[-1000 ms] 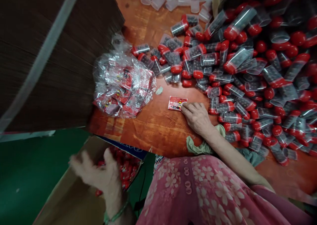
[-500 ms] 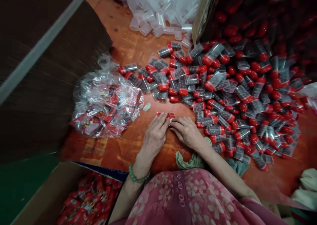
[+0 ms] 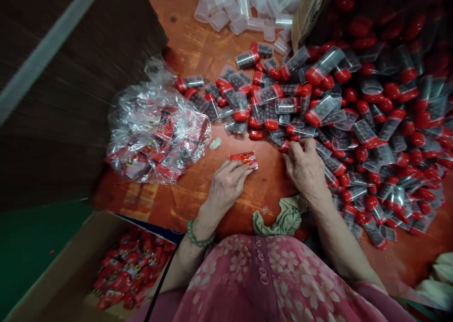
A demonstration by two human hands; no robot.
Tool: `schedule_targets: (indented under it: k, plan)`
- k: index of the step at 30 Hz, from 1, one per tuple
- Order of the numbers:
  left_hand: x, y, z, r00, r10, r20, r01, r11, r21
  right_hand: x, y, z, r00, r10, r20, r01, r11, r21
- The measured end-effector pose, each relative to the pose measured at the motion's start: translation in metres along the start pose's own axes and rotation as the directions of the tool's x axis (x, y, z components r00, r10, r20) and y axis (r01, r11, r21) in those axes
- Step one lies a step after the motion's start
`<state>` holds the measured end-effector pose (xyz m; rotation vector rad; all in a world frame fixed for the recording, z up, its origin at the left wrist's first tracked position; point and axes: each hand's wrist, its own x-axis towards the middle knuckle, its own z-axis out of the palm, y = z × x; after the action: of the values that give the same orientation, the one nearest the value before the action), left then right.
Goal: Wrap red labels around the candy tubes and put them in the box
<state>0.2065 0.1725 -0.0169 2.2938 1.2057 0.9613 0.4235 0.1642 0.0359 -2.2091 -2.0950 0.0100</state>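
My left hand (image 3: 228, 181) rests on the orange tabletop, fingers together and pressing the lower edge of a small red printed wrapper (image 3: 244, 156). Yellow and white patches show on this flat piece. To the right, my right hand (image 3: 307, 171) is at the near edge of a heap of clear tubes with red caps (image 3: 269, 94), many holding small dark beads. Its fingers are curled down against the tubes, and the fingertips are partly hidden, so what they grip cannot be made out.
A clear plastic bag of red wrappers (image 3: 159, 133) lies left. Empty translucent tubes (image 3: 244, 5) are heaped at the back beside a cardboard flap (image 3: 307, 15). A green cloth (image 3: 283, 218) lies near my body. Below left, a box (image 3: 53, 270) contains red packets (image 3: 132, 267).
My right hand has left the wrapper and moved right to the heap of tubes. My left hand stays on the wrapper, now more exposed and slightly tilted. The view has shifted a little.
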Motion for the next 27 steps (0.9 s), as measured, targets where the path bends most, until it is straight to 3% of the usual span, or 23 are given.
schedule_targets:
  k: [3, 6, 8, 10, 12, 14, 20, 27]
  plan:
    - [0.003, 0.001, -0.002, 0.999, -0.052, 0.008, 0.052, 0.998, -0.026, -0.011, 0.009, -0.010, 0.993, 0.049, -0.104, -0.039, 0.994, 0.102]
    - [0.005, 0.000, -0.004, 0.992, -0.129, -0.004, 0.127, 0.982, -0.141, -0.025, 0.021, -0.017, 0.976, 0.114, -0.187, -0.032, 0.918, 0.394]
    - [0.005, 0.001, -0.006, 0.978, -0.205, -0.023, 0.193, 0.947, -0.255, -0.033, 0.025, -0.016, 0.968, 0.204, -0.149, -0.060, 0.759, 0.648]
    - [0.006, 0.004, -0.010, 0.961, -0.276, -0.036, 0.246, 0.902, -0.355, -0.039, 0.025, -0.011, 0.961, 0.271, -0.047, -0.111, 0.538, 0.835]
    - [0.006, 0.009, -0.015, 0.951, -0.306, -0.045, 0.262, 0.873, -0.412, -0.044, 0.022, -0.007, 0.960, 0.279, 0.033, -0.135, 0.356, 0.925]
    - [0.005, 0.015, -0.020, 0.952, -0.302, -0.055, 0.250, 0.866, -0.432, -0.046, 0.016, -0.005, 0.965, 0.256, 0.047, -0.116, 0.261, 0.958]
    - [0.000, 0.026, -0.036, 0.978, -0.193, -0.077, 0.144, 0.897, -0.417, -0.044, 0.001, -0.019, 0.999, 0.044, 0.000, -0.013, 0.300, 0.954]
    - [-0.006, 0.025, -0.044, 0.991, -0.131, -0.035, 0.102, 0.894, -0.437, -0.040, 0.001, -0.023, 0.982, -0.181, -0.052, 0.132, 0.463, 0.877]
